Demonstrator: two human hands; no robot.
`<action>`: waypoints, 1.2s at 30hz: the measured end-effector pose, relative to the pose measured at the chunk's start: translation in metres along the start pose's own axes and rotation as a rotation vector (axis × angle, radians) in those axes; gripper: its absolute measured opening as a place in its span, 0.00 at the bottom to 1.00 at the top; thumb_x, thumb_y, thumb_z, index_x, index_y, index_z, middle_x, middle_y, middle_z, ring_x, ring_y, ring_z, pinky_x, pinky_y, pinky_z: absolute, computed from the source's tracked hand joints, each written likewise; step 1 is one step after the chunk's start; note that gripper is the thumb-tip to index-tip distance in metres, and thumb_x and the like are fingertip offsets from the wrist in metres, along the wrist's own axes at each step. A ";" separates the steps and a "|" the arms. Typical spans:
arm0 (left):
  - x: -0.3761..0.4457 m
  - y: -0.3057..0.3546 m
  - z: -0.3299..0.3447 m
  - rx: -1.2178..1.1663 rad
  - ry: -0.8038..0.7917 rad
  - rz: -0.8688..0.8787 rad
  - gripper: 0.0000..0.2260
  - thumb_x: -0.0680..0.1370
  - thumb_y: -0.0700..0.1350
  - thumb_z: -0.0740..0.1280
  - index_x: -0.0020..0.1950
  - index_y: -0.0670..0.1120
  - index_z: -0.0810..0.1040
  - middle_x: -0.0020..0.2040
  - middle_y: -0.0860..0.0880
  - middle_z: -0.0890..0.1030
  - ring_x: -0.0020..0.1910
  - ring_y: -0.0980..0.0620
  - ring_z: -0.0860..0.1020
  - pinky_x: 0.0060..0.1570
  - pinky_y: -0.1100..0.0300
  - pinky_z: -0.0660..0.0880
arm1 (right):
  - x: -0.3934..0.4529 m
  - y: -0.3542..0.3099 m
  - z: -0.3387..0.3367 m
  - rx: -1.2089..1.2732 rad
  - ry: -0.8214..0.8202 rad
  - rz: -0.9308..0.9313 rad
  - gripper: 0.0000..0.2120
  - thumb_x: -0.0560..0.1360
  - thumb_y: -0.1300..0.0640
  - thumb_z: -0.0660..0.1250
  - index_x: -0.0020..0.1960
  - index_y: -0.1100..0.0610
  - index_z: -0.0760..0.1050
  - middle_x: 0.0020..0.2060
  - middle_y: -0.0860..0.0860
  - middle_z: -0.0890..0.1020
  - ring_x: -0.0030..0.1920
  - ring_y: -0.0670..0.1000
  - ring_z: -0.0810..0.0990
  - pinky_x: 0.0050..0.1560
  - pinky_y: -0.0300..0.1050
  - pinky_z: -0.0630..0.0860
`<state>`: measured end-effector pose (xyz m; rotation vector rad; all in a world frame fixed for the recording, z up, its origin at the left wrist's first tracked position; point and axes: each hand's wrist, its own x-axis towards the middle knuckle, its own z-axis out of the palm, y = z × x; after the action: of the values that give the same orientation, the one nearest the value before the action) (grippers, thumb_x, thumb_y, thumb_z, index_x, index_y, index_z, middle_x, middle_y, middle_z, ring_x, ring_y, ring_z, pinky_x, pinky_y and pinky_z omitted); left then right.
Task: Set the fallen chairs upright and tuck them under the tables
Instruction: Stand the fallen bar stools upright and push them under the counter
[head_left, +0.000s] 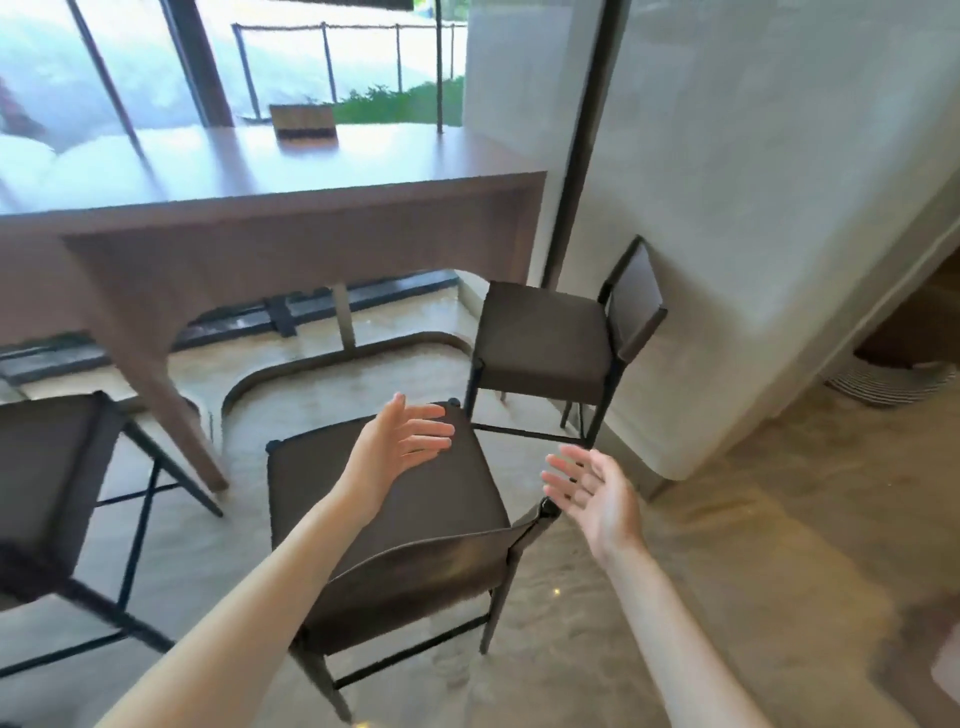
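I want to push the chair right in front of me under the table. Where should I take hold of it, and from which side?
Grip the curved top edge of the nearest chair's backrest, coming from behind and above. The chair stands upright with its back toward you and its seat facing the table, so that rail is closest. Both open hands, left hand and right hand, hover just over it.

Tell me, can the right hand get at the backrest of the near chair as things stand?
Probably yes. The right hand is open and holds nothing, and it hovers just beside the right corner of the backrest of the near chair. Nothing lies between them. The left hand is over the seat, out of the way.
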<state>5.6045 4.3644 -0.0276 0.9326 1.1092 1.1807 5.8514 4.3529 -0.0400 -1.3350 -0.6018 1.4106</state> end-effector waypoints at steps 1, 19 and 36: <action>-0.006 0.001 -0.009 -0.007 0.056 0.013 0.28 0.74 0.61 0.55 0.57 0.40 0.79 0.53 0.38 0.83 0.52 0.40 0.82 0.56 0.51 0.77 | 0.005 0.000 0.010 -0.017 -0.046 0.011 0.18 0.83 0.55 0.53 0.55 0.63 0.79 0.50 0.61 0.84 0.50 0.60 0.83 0.57 0.56 0.77; -0.099 0.014 -0.151 -0.093 0.569 0.104 0.25 0.83 0.55 0.50 0.55 0.39 0.79 0.51 0.38 0.83 0.50 0.41 0.82 0.50 0.55 0.77 | -0.007 0.057 0.200 -0.148 -0.613 0.178 0.15 0.81 0.57 0.57 0.55 0.64 0.79 0.50 0.61 0.84 0.51 0.61 0.84 0.56 0.56 0.78; -0.059 0.021 -0.171 0.174 0.375 0.088 0.22 0.80 0.57 0.58 0.54 0.40 0.80 0.47 0.41 0.84 0.47 0.44 0.83 0.53 0.54 0.76 | 0.012 0.069 0.216 -0.683 -0.701 -0.235 0.11 0.80 0.59 0.60 0.49 0.56 0.81 0.44 0.53 0.85 0.47 0.54 0.84 0.51 0.48 0.78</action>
<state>5.4311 4.3080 -0.0361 0.9208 1.5023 1.3848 5.6308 4.4041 -0.0517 -1.1773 -1.7688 1.5244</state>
